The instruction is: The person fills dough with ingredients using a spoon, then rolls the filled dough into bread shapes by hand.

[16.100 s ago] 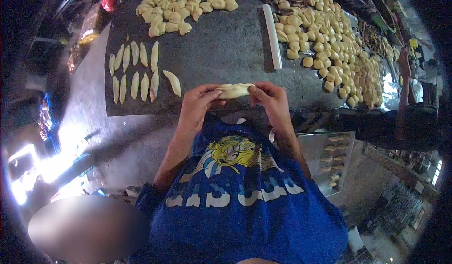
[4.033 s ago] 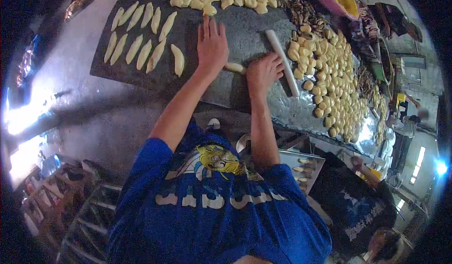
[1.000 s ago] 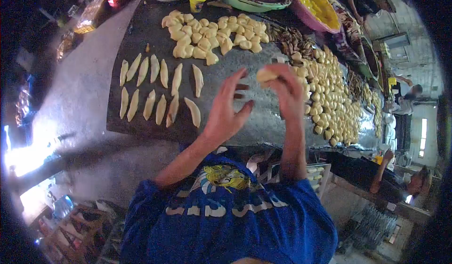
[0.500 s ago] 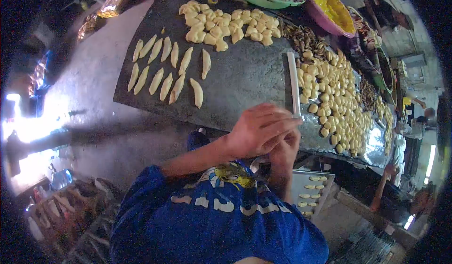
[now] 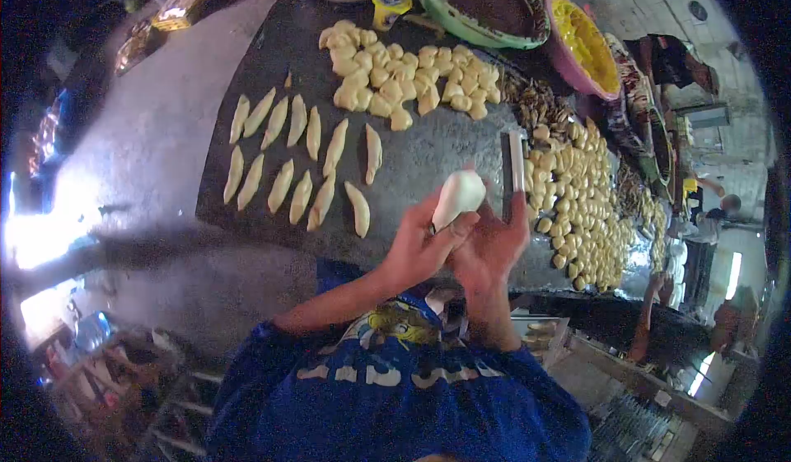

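A pale, smooth piece of dough (image 5: 460, 198) sits in my left hand (image 5: 416, 248), with the fingers and thumb closed around its lower end. Close beside it, my right hand (image 5: 494, 252) is open, its fingers stretched forward and partly behind the dough. Just beyond my right fingertips lies a white rolling pin (image 5: 517, 161) on the dark table (image 5: 420, 150). Rolled, tapered dough pieces (image 5: 282, 186) lie in two rows to the left. Farther back is a cluster of soft dough lumps (image 5: 395, 79).
Many small dough balls (image 5: 577, 206) cover the table's right side, near a heap of dark filling pieces (image 5: 540, 107). Along the back stand a green basin (image 5: 486, 37), a pink basin of yellow filling (image 5: 568, 58) and a yellow tub (image 5: 390, 9). A tray (image 5: 556, 338) is below right.
My hands were clasped together with their contents hidden. They have come apart somewhat, and the dough now shows in my left hand. The camera view has shifted slightly.
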A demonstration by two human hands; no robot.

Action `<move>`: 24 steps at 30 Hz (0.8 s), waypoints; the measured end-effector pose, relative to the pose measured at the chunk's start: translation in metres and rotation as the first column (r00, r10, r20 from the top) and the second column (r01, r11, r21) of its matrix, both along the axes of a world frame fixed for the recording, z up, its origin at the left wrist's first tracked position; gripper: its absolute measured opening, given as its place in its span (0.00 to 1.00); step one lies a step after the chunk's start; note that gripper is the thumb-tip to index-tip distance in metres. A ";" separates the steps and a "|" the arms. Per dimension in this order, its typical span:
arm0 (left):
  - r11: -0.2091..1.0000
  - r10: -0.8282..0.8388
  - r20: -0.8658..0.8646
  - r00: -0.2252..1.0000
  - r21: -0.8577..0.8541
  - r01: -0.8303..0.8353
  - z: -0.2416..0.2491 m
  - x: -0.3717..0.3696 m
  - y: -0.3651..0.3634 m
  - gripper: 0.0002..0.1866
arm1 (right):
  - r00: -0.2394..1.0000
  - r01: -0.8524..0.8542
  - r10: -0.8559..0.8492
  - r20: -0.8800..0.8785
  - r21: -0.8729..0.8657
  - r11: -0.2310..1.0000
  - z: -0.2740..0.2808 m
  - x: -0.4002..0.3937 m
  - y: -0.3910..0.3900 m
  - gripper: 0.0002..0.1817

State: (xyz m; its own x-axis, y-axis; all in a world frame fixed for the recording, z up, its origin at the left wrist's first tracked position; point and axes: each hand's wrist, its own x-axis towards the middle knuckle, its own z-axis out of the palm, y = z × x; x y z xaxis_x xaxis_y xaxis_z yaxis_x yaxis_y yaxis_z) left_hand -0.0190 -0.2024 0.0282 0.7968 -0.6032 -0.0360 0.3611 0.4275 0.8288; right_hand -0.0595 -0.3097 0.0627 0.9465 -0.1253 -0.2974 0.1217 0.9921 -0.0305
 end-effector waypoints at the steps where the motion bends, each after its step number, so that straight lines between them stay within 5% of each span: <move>1: 0.996 0.094 0.115 0.989 -0.001 -0.094 0.009 0.013 0.006 0.26 | 0.994 -0.057 0.060 0.089 -0.027 0.998 0.006 0.022 -0.007 0.38; 3: 0.976 0.209 0.307 0.928 -0.001 -0.219 0.027 0.038 0.024 0.32 | 0.955 -0.068 0.138 0.262 -0.257 0.964 0.031 0.081 -0.033 0.40; 4: 0.968 0.230 0.385 0.894 0.009 -0.252 0.028 0.049 0.034 0.35 | 0.987 0.143 -0.085 0.138 -0.499 0.855 0.058 0.123 -0.038 0.38; 5: 0.971 0.165 0.381 0.910 0.097 -0.217 0.019 0.056 0.047 0.33 | 0.951 0.307 -0.199 0.237 -0.802 0.512 0.047 0.172 -0.065 0.31; 6: 0.966 0.100 0.374 0.922 0.186 -0.181 0.009 0.061 0.060 0.30 | 0.970 0.081 -0.225 0.087 -0.996 -0.039 0.053 0.209 -0.084 0.28; 7: 0.951 0.037 0.361 0.932 0.274 -0.144 0.003 0.065 0.070 0.28 | 0.934 -0.221 -0.356 -0.013 -0.805 -0.550 0.060 0.246 -0.102 0.25; 8: 0.938 0.033 0.366 0.930 0.311 -0.156 -0.002 0.069 0.079 0.26 | 0.933 -0.326 -0.354 -0.064 -0.564 -0.759 0.049 0.280 -0.124 0.25; 10: 0.906 0.031 0.377 0.926 0.380 -0.185 -0.007 0.077 0.091 0.21 | 0.927 -0.371 -0.342 -0.152 -0.253 -0.893 0.001 0.358 -0.182 0.27; 14: 0.859 0.062 0.353 0.934 0.457 -0.230 -0.004 0.089 0.107 0.16 | 0.912 -0.354 -0.263 -0.314 -0.281 -0.892 -0.046 0.395 -0.193 0.37; 21: 0.849 0.089 0.383 0.919 0.454 -0.271 -0.015 0.103 0.115 0.12 | 0.816 -0.539 -0.357 -0.455 -0.372 -0.756 -0.006 0.397 -0.193 0.40; 23: 0.854 0.084 0.395 0.915 0.444 -0.270 -0.014 0.107 0.112 0.12 | 0.964 -0.233 -0.150 -0.220 -0.421 -0.876 -0.037 0.383 -0.202 0.40; 24: 0.859 0.072 0.391 0.918 0.443 -0.256 -0.011 0.108 0.110 0.11 | 0.965 -0.230 -0.145 -0.218 -0.438 -0.869 -0.037 0.375 -0.201 0.39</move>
State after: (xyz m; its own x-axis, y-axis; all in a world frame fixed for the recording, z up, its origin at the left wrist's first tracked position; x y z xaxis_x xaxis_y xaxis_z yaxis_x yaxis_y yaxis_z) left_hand 0.0890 -0.0922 0.0167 0.8964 -0.4429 0.0149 -0.0299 -0.0269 0.9992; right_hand 0.3160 -0.5102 0.0260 0.9797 -0.1691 0.1078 -0.1066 -0.8946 -0.4340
